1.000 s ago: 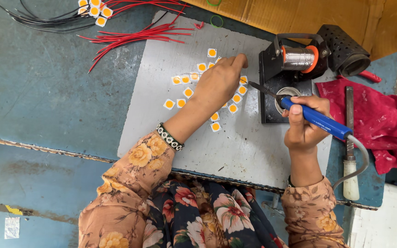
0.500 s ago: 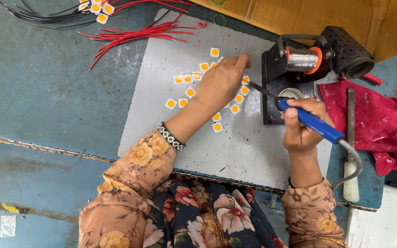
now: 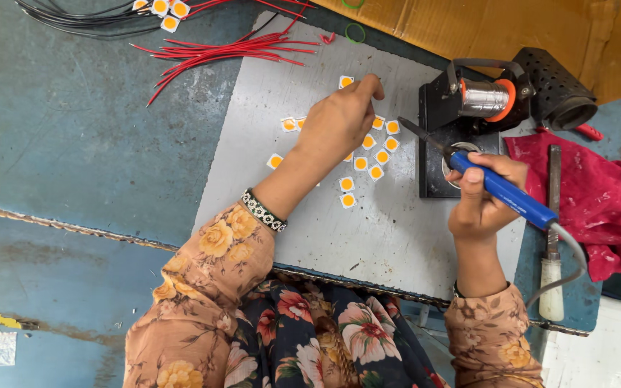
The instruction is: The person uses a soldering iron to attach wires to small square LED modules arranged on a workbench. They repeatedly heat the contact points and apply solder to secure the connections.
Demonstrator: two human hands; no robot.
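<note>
Right hand (image 3: 484,202), frame right: fingers clenched around blue-handled soldering iron (image 3: 501,190). Left hand (image 3: 339,122), centre: fingers curled, resting on small square orange-centred chips (image 3: 375,154) on grey metal sheet (image 3: 397,237).

Peach floral sleeves (image 3: 210,287), dark floral garment (image 3: 325,338) at lap, beaded black-white bracelet (image 3: 261,210) on left wrist.

The soldering iron (image 3: 501,190) has a blue handle and a thin dark metal tip pointing toward ten o'clock, tilted above the grey surface (image 3: 397,237). The small square chips (image 3: 368,162), white with orange-yellow centres, lie flat in a loose cluster at nine o'clock of the tip.
</note>
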